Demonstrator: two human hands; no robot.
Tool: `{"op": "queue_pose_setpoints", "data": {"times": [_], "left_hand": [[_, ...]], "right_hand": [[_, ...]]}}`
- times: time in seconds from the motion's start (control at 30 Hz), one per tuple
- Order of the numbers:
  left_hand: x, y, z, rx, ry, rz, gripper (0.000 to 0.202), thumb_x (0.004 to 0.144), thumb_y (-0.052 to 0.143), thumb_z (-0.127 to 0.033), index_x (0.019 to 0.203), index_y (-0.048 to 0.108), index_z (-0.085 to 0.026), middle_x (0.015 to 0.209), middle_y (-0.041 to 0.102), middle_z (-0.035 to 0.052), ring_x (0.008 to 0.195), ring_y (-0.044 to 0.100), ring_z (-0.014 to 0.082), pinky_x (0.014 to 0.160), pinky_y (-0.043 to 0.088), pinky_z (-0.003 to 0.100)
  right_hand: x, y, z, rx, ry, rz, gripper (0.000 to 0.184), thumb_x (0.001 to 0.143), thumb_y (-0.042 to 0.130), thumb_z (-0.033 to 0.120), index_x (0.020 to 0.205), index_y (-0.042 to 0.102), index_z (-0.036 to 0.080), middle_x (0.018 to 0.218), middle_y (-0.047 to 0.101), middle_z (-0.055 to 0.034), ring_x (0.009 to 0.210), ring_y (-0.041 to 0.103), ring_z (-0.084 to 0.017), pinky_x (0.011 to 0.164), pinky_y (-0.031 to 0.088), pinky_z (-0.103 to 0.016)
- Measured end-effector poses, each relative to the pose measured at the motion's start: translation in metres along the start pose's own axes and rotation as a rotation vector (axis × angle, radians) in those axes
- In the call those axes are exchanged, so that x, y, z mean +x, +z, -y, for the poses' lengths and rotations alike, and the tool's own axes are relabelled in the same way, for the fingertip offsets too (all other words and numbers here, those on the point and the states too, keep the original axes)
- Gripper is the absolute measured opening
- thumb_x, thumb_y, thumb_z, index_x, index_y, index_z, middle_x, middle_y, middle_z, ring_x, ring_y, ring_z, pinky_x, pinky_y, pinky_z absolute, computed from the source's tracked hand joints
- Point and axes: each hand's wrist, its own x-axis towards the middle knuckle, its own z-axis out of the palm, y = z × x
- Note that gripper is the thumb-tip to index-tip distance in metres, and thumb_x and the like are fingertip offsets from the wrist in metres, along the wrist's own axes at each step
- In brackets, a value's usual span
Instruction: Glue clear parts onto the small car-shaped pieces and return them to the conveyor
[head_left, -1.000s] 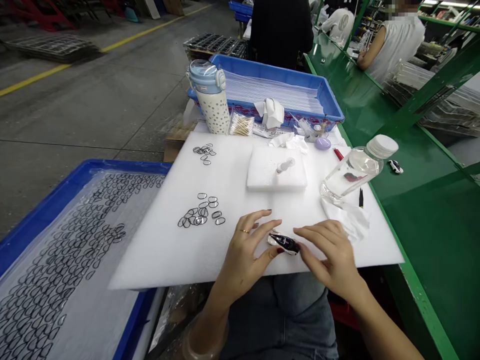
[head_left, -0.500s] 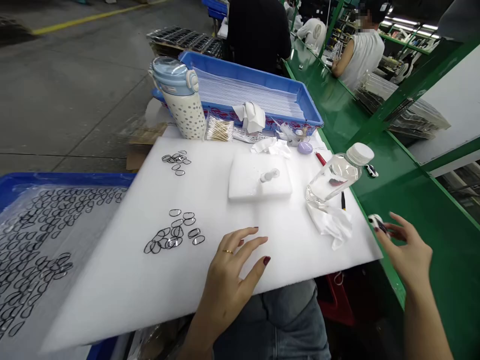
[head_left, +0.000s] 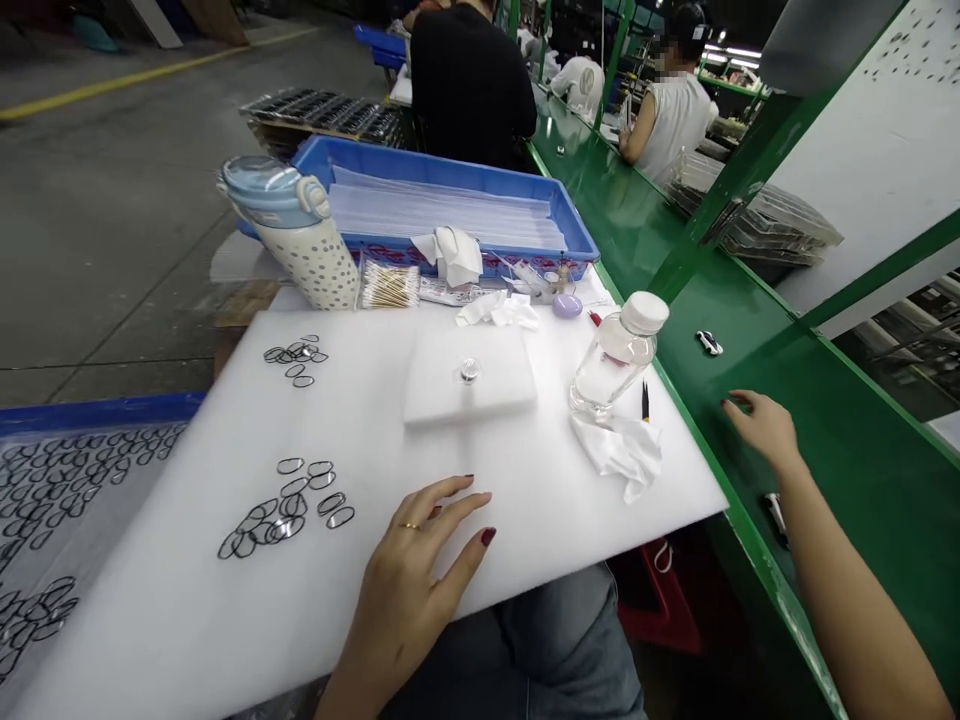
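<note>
My left hand (head_left: 420, 570) rests open on the white foam sheet (head_left: 187, 600), fingers spread, just right of a pile of black oval rings (head_left: 289, 510). My right hand (head_left: 761, 425) reaches out over the green bench (head_left: 825, 440), fingers stretched flat and holding nothing. A small black-and-white part (head_left: 775, 512) lies on the green surface beside my right forearm. Another such part (head_left: 709, 342) lies farther back on the bench.
On the foam stand a clear bottle (head_left: 619, 350), a crumpled cloth (head_left: 619, 450), black tweezers (head_left: 644, 400), a foam block (head_left: 502, 385) with a clear knob, and a second ring pile (head_left: 296, 353). Behind are a dotted flask (head_left: 296, 235), cotton swabs (head_left: 388, 285) and a blue tray (head_left: 450, 160). Other people work farther along.
My right hand carried the small black-and-white part from the foam sheet to the green bench and let it go. My left hand released the part and stayed on the foam. The view swung right.
</note>
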Motion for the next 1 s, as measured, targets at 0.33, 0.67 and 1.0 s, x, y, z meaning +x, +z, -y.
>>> {"op": "queue_pose_setpoints", "data": {"times": [0.33, 0.67, 1.0], "left_hand": [[0.006, 0.008, -0.003, 0.052, -0.066, -0.083, 0.021, 0.093, 0.058, -0.036, 0.104, 0.073, -0.027, 0.112, 0.07, 0.0057, 0.105, 0.069, 0.0247, 0.087, 0.061, 0.039], [0.001, 0.007, 0.0, 0.035, 0.03, -0.055, 0.027, 0.097, 0.053, -0.041, 0.113, 0.069, -0.026, 0.115, 0.07, 0.0053, 0.103, 0.069, 0.0245, 0.084, 0.061, 0.039], [0.0, 0.005, -0.007, -0.036, 0.106, 0.0, 0.022, 0.096, 0.056, -0.029, 0.113, 0.067, -0.021, 0.108, 0.071, 0.0074, 0.096, 0.067, 0.0242, 0.081, 0.059, 0.041]], "right_hand": [[0.129, 0.005, 0.052, -0.152, 0.176, 0.159, 0.05, 0.097, 0.049, 0.052, 0.136, 0.054, 0.021, 0.139, 0.052, -0.0135, 0.132, 0.045, -0.033, 0.107, 0.038, -0.059], [0.074, -0.009, -0.002, -0.317, 0.17, 0.204, 0.034, 0.091, 0.063, 0.032, 0.119, 0.061, 0.014, 0.114, 0.065, -0.0146, 0.106, 0.063, -0.027, 0.086, 0.052, -0.043], [-0.031, -0.05, 0.028, -0.056, -0.03, 0.067, 0.037, 0.08, 0.067, 0.041, 0.107, 0.052, 0.021, 0.102, 0.073, -0.0159, 0.096, 0.07, -0.036, 0.074, 0.055, -0.044]]}}
